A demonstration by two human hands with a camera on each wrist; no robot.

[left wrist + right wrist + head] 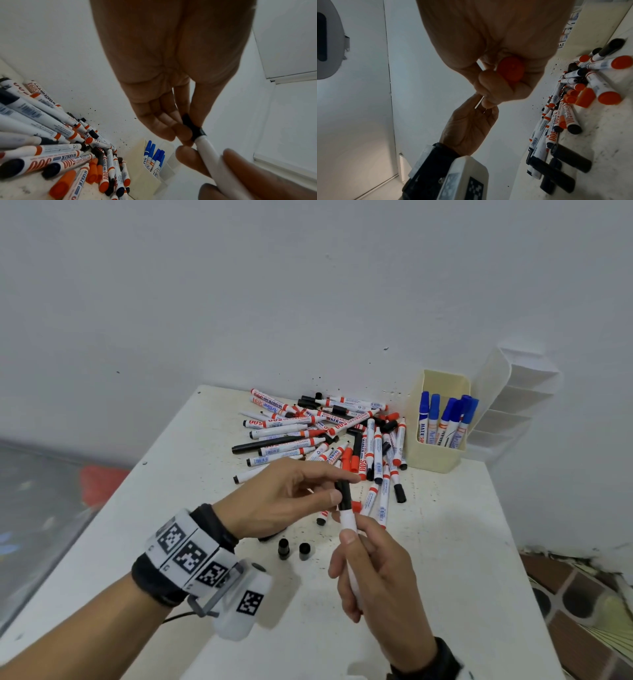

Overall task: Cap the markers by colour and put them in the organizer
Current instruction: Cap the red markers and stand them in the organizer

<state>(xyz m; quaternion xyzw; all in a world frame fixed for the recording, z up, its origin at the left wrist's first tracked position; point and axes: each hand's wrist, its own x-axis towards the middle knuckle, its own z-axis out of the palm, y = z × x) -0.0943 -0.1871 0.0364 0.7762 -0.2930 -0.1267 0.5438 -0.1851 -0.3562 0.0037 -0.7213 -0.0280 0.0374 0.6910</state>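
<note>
My right hand [352, 542] grips a white marker [348, 522] upright above the table, fingers wrapped round its barrel. A black cap [344, 494] sits on the marker's top end, and my left hand [344, 487] pinches it between thumb and fingers. The left wrist view shows the cap [193, 128] meeting the white barrel [211, 155]. In the right wrist view the marker's rear end [510, 70] looks orange-red. A heap of red and black markers and loose caps [325, 436] lies behind my hands. The cream organizer box [442, 460] at the back right holds several blue-capped markers [445, 412].
Two loose black caps [283, 547] [304, 551] stand on the white table [462, 559] under my left hand. A white tiered holder [507, 405] leans behind the cream box against the wall. The table drops off at its left and right edges.
</note>
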